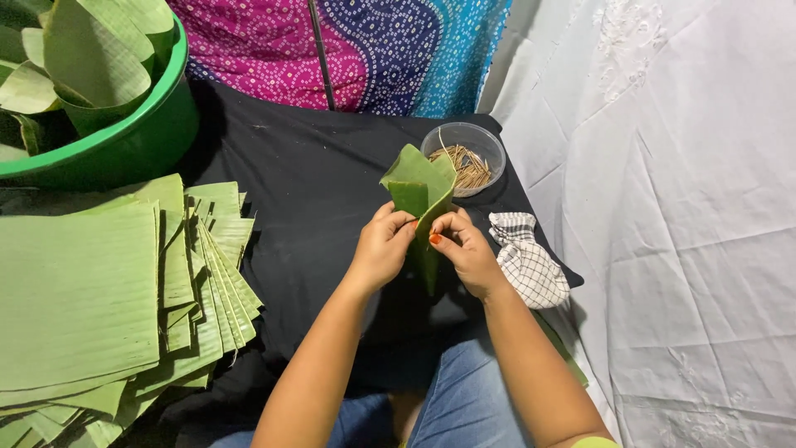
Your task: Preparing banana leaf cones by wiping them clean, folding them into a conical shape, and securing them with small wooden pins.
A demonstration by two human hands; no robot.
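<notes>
Both hands meet over the black surface (pixel 315 191), above the person's lap. The left hand (pixel 381 247) and right hand (pixel 466 251) each pinch the folded leaf (pixel 423 195), held upright like a cone between the fingertips. A checked cloth (pixel 526 259) lies just beside the right hand. Left, a stack of cut leaves (pixel 99 290). Farther back, a clear bowl of sticks (pixel 466 158) and a green tub (pixel 124 137) with leaves.

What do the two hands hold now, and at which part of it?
Both the left hand and the right hand hold one folded green leaf piece, pinching its overlapped middle edges.
</notes>
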